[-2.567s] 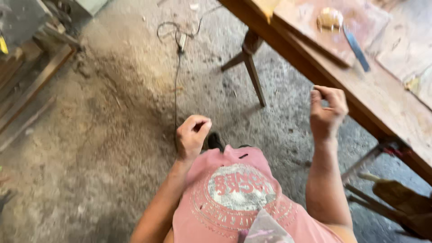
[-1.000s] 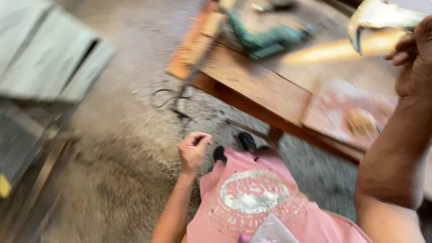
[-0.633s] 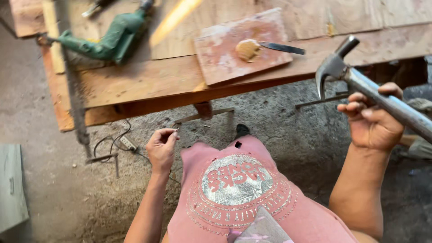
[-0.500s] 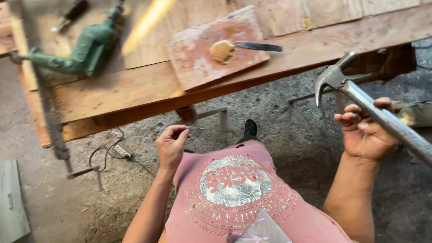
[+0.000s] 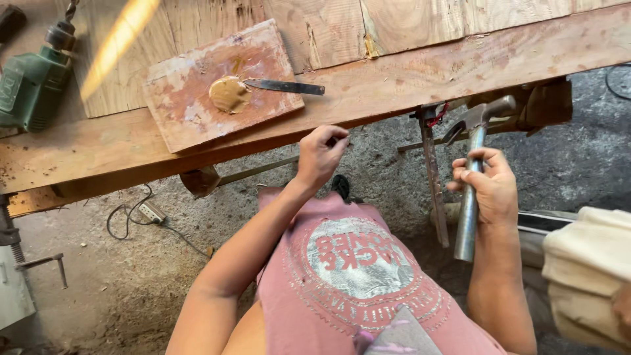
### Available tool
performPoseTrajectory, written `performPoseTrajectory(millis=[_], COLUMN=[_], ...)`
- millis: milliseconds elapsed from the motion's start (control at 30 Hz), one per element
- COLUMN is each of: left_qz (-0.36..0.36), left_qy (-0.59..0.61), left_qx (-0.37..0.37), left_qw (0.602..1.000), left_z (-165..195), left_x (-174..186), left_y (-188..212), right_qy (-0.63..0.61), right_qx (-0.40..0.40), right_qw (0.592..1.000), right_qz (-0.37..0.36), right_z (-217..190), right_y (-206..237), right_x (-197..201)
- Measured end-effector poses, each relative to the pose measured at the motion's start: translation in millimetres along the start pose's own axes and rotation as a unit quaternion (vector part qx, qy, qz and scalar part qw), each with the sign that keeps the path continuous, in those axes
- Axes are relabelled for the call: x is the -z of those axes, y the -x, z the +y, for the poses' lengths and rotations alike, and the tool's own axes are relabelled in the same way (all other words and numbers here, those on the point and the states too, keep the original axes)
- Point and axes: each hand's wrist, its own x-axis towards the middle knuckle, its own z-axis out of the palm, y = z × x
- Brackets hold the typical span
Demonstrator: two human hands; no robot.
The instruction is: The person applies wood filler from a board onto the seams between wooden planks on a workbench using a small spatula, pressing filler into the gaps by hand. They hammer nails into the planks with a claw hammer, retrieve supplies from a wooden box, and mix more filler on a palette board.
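A green power drill lies at the upper left of the frame on the wooden bench. Right of it sits a paint-stained board carrying a blob of tan putty, with a putty knife touching the blob. At lower left, a cable with a small plug box lies on the concrete floor.

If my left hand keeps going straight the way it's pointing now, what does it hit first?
Most likely the front edge of the wooden workbench. The left hand is loosely curled and points up toward that edge, just below it, with nothing between them. Depth is hard to judge, so it may pass slightly under the edge instead.
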Motion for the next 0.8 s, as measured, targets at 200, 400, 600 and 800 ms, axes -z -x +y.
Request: performPoseTrajectory(millis=[200, 400, 600, 800], left_qz=[-0.007, -0.001, 0.0, 0.023], left_qy=[-0.047, -0.173, -0.104, -0.14], left_qx=[-0.013, -0.142, -0.157, -0.098], left_qw=[0.999, 0.975, 0.982, 0.985], left_z=[-34.0, -57.5, -66.6, -68.1], left_x=[-62.8, -88.6, -58.2, -58.6], left_y=[-62.7, -113.1, -96.7, -101.0], right_qy=[0.314, 0.465, 0.474, 0.48], right_qx=[0.118, 0.212, 0.103, 0.119], right_qw=[0.94, 0.854, 0.871, 0.869], right_qz=[0.07, 0.094, 0.074, 0.015], right_z=[-0.5, 7.2, 18.8, 25.1], right_y=[-11.1, -25.2, -44.4, -64.3], right_x=[-11.5, -23.7, -28.7, -40.0])
